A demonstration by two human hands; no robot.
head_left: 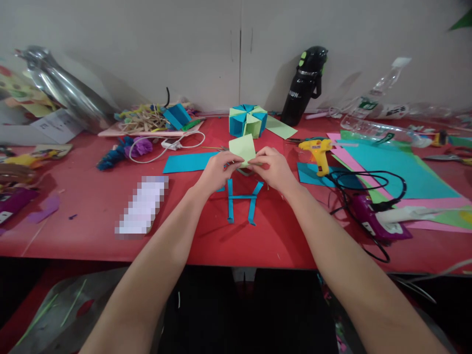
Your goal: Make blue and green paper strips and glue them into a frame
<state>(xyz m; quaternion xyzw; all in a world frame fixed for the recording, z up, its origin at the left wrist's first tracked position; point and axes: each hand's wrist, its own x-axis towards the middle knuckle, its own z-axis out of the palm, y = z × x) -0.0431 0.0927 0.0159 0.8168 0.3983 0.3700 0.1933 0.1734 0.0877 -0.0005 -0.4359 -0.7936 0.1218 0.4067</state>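
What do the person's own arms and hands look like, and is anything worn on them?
The left hand and right hand are bare, without gloves. The left forearm and right forearm are also bare: no sleeve, watch or bracelet shows. Both forearms look slim, narrowing toward the wrists. Fine details of the nails are too small to tell.

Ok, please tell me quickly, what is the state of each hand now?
Left hand: closed, fingertips pinching the pale green paper near its lower left corner.
Right hand: closed, fingertips pinching the same paper near its lower right corner.
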